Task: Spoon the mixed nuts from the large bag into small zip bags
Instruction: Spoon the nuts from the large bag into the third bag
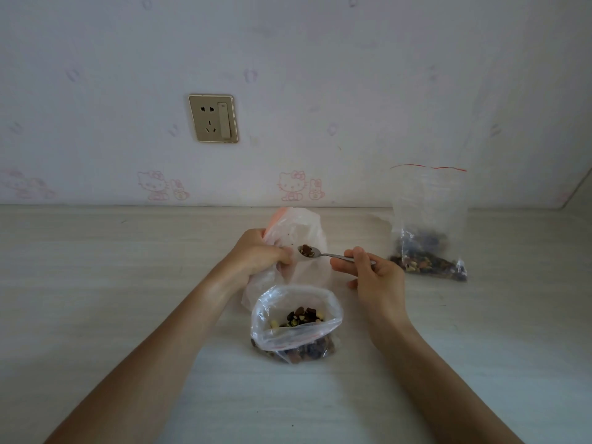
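A: Hands?
B: Left hand (256, 251) gripping the large bag (298, 232), frame centre, just above the open small zip bag (294, 322) on the counter (96, 283). Right hand (371, 277) pinching the spoon (323, 253) handle.
A: Spoon loaded?
B: Yes, bowl holds mixed nuts (307, 249), level, in front of the large bag.
A: Other bags?
B: Second zip bag (429, 225), upright, right of frame, nuts at its bottom.

A pale wood-grain tabletop (96, 283) runs to a papered wall at the far side. Near centre stands an open clear plastic zip bag (296, 322) with mixed nuts in it. Just behind it is a milky white plastic bag (296, 229), gripped from the left by the left hand (256, 254). To its right the right hand (371, 277) holds a small metal spoon (315, 252) over that bag. Far right stands another clear red-striped zip bag (427, 219). A brass-framed wall socket (213, 118) sits on the wall, far left of centre.
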A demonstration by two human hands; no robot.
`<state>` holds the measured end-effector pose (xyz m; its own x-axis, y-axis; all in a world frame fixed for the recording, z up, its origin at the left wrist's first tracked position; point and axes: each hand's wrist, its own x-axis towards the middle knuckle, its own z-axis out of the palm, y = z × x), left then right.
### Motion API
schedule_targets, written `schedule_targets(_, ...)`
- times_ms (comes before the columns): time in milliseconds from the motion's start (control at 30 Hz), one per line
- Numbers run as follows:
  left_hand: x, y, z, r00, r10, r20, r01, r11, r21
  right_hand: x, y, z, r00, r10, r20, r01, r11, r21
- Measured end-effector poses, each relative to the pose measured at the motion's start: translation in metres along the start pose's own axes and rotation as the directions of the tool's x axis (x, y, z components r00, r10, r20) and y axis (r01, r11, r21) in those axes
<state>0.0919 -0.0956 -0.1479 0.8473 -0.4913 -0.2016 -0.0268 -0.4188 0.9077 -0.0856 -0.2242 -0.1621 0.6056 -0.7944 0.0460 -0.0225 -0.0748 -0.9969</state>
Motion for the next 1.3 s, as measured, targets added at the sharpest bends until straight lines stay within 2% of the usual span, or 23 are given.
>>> schedule_targets(233, 0.012, 0.001, -0.004, 0.989, 0.120, -0.083, -0.111, 0.989, 0.101, 0.004, -0.003, -0.004, 0.998, 0.051, -0.022, -0.050, 0.998, 0.042)
schedule_targets(533, 0.020, 0.015, -0.024, 0.953, 0.288, -0.092, -0.271, 0.949, 0.162, 0.007, -0.025, -0.015, 0.998, -0.058, -0.005, 0.058, 0.996, 0.061)
schedule_targets(700, -0.004, 0.017, -0.041, 0.896, 0.415, -0.158, -0.383, 0.902, 0.198, -0.002, -0.048, -0.028, 0.993, -0.110, 0.033, 0.103, 0.981, 0.166)
schedule_targets(867, -0.052, -0.001, -0.043, 0.823, 0.530, -0.202, -0.471, 0.837, 0.279, -0.025, -0.057, -0.041, 0.988, -0.108, 0.113, 0.076, 0.963, 0.258)
schedule_targets(933, -0.077, -0.008, -0.041, 0.821, 0.537, -0.193, -0.478, 0.832, 0.281, -0.038, -0.054, -0.045, 0.984, -0.101, 0.147, 0.057, 0.960, 0.273)
schedule_targets(1067, -0.116, -0.021, -0.035, 0.898, 0.433, -0.082, -0.405, 0.884, 0.233, -0.057, -0.046, -0.052, 0.977, -0.077, 0.199, 0.020, 0.961, 0.274)
schedule_targets(1167, -0.130, -0.031, -0.026, 0.923, 0.384, -0.031, -0.360, 0.889, 0.283, -0.067, -0.042, -0.057, 0.972, -0.078, 0.224, 0.022, 0.969, 0.244)
schedule_targets(1233, -0.132, -0.036, -0.022, 0.929, 0.370, -0.020, -0.351, 0.896, 0.271, -0.072, -0.040, -0.060, 0.963, -0.117, 0.244, 0.066, 0.976, 0.208)
schedule_targets(1300, -0.131, -0.040, -0.020, 0.932, 0.362, -0.019, -0.349, 0.912, 0.216, -0.075, -0.039, -0.061, 0.939, -0.214, 0.270, 0.189, 0.975, 0.114)
